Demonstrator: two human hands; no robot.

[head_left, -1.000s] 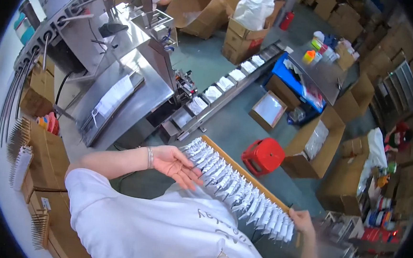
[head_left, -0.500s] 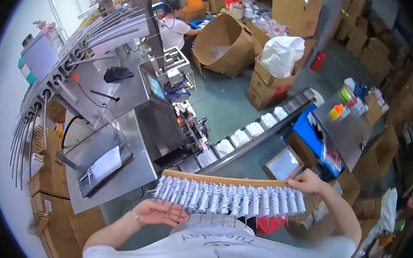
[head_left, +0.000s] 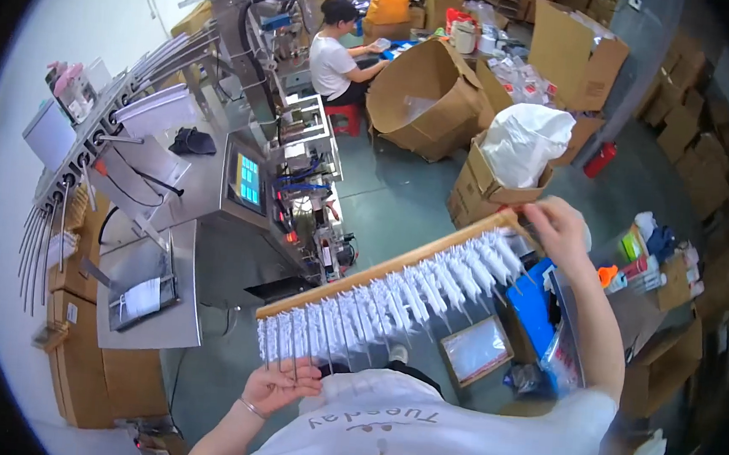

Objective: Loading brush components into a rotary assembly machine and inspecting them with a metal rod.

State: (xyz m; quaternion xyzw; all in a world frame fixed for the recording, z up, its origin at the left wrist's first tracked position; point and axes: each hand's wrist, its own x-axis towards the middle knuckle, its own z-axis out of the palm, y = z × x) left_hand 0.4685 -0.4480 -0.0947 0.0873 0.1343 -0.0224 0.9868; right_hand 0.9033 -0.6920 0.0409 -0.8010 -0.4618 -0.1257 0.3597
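Observation:
A long wooden bar [head_left: 395, 268] with a row of thin metal rods is held in front of me, its right end tilted higher than its left. White crinkled pieces [head_left: 393, 297] are threaded along the rods, and bare rod tips stick out below. My right hand [head_left: 558, 233] is closed round the bar's right end. Below the left end, my left hand [head_left: 282, 384] has its fingers stretched out at the rod tips; whether it bears any weight is hard to see.
A machine with a lit screen [head_left: 248, 180] stands ahead on the left, by a metal table [head_left: 189, 317]. Beyond are a big open carton [head_left: 428, 97] and a white bag [head_left: 526, 146]. A seated person [head_left: 334, 60] works farther back. A blue bin [head_left: 536, 311] is at right.
The bar has gone from nearly level to slanted, its right end rising with my right hand. My view has shifted too. My left hand stays at the left rod tips.

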